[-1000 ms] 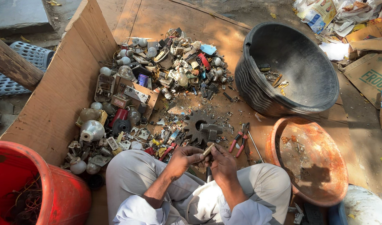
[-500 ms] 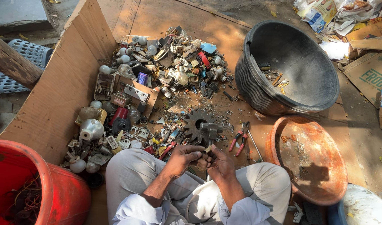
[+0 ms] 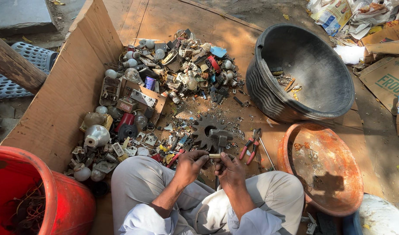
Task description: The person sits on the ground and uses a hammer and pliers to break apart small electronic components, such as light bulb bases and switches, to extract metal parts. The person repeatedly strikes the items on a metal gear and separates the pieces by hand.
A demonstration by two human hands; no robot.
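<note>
I sit cross-legged on brown cardboard. My left hand point(image 3: 191, 163) and my right hand point(image 3: 228, 169) meet in front of my knees, both pinching a small pale cylindrical piece point(image 3: 214, 156). Just beyond my fingers a hammer head point(image 3: 220, 136) rests on a dark toothed gear point(image 3: 207, 129). Red-handled pliers point(image 3: 251, 147) lie on the cardboard to the right of the gear. A heap of scrap point(image 3: 164, 82) with bulbs, small metal parts and broken electrical pieces spreads ahead and to my left.
A large black tub point(image 3: 269, 93) holding a few bits stands at the right. A rusty orange basin point(image 3: 343, 198) lies by my right knee. A red bucket point(image 3: 56, 196) with wires is at my left. A raised cardboard flap point(image 3: 64, 95) walls the left side.
My hands have shifted slightly while working the small piece between them. The scrap, gear and pliers have not moved.
</note>
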